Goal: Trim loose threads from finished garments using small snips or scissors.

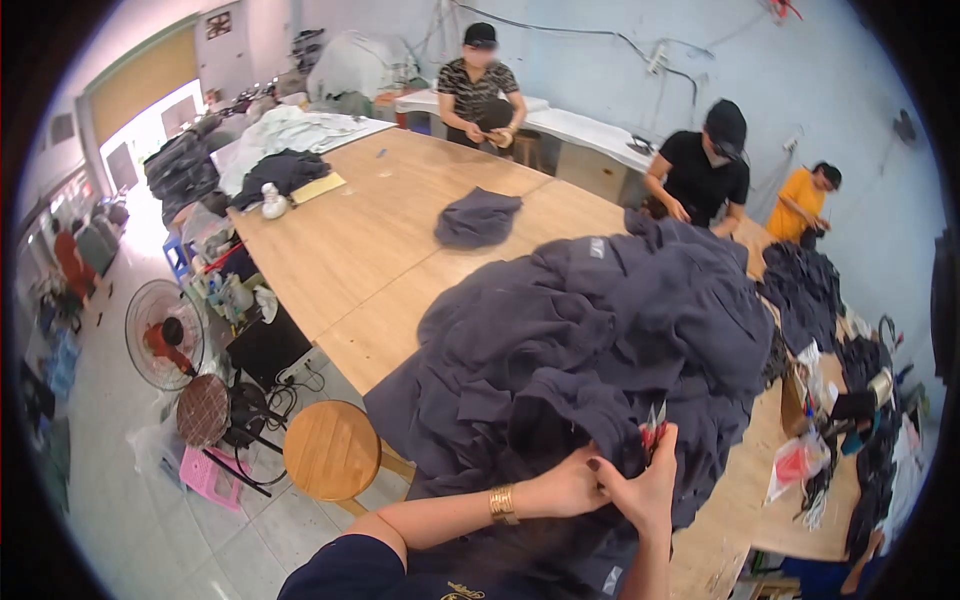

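Observation:
A large heap of dark grey garments [600,330] covers the near part of the wooden table. Along its near edge, my left hand [568,484] is closed on the cloth of one garment [560,405], whose gathered opening faces up. A gold-coloured band circles that wrist. Close beside it, almost touching, my right hand [648,485] grips a small pair of red-handled scissors [656,428], blades pointing up and away from me. Its fingertips meet the left hand's at the cloth; what lies between them is too small to make out.
One grey garment [478,217] lies apart on the table [350,225]. Three people work along the far side. A round wooden stool [332,450], a fan [165,335] and a pink plastic stool [212,478] stand at left. More dark garments [803,290] and a plastic bag [800,460] are at right.

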Available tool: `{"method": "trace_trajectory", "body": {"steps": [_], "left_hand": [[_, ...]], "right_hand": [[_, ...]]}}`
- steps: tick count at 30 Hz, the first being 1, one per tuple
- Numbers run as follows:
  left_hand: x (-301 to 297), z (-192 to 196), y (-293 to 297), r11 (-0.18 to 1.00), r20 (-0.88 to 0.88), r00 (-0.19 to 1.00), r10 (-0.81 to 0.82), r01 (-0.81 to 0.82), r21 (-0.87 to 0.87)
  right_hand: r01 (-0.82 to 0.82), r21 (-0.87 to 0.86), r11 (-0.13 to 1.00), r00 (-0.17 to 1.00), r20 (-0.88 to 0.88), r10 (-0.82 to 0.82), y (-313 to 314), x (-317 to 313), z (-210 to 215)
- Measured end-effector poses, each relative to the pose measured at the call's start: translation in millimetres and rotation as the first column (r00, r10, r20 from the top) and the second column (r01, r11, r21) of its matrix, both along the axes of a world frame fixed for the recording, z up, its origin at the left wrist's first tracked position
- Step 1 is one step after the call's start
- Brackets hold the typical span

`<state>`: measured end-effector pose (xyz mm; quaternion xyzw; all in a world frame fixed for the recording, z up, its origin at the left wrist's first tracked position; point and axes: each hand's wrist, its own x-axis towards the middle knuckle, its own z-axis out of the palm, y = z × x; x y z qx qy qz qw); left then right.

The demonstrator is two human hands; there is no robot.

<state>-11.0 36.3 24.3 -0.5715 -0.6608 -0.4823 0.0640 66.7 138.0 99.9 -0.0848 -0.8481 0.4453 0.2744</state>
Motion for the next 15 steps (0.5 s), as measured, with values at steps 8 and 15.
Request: {"method": "trace_trajectory", "body": {"steps": [8, 15], "left_hand": [[6.6, 43.0, -26.1, 0.978, 0.119, 0.992, -0.039, 0.063, -0.199], [-33.4, 42.9, -61.5, 0.895, -0.667, 0.735, 0.124, -0.373, -0.245]], "right_hand": [[0.182, -0.123, 0.976, 0.964, -0.175, -0.202, 28.0, 8.9, -19.6], [0.309, -0.232, 0.923, 0.735, -0.558, -0.386, 88.5, 63.8, 11.0]]}}
